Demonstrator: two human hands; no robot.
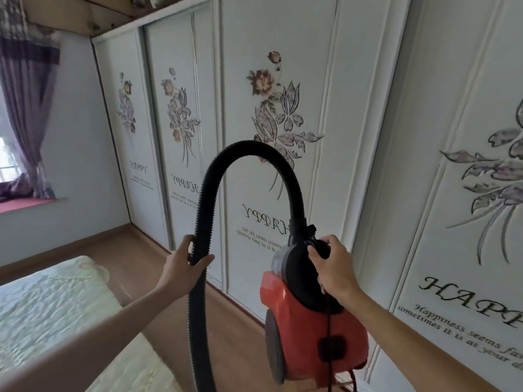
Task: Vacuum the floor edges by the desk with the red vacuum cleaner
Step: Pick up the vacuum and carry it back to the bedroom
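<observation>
In front of the closed wardrobe [254,29], whose sliding doors carry flower prints and the word "HAPPY" and hide whatever is kept inside, the red vacuum cleaner [300,321] hangs tilted from the right hand [332,267]. That hand's fingers are curled over the black handle [319,246] at the top of the machine, with the thumb wrapped round the near side. A greyish section [278,260] sits just under the handle, between the black cap and the red shell; if it is the dust cup, its contents cannot be made out. The black ribbed hose [246,149] rises from the vacuum's top, arches over and drops through the left hand [182,261], which grips it with the thumb on the near side and the fingers curled round the far side, their tips mostly hidden behind the hose. Below that hand the hose runs out of the bottom of the frame, so its end is cut off. A thin black cord [328,349] hangs down the red body and also leaves the frame. The grey wheel [273,346] faces left above the wooden floor [235,335]. A bed [51,306] with a pale quilted cover is cut off at lower left, and a purple curtain [25,108] hangs at the far left edge.
</observation>
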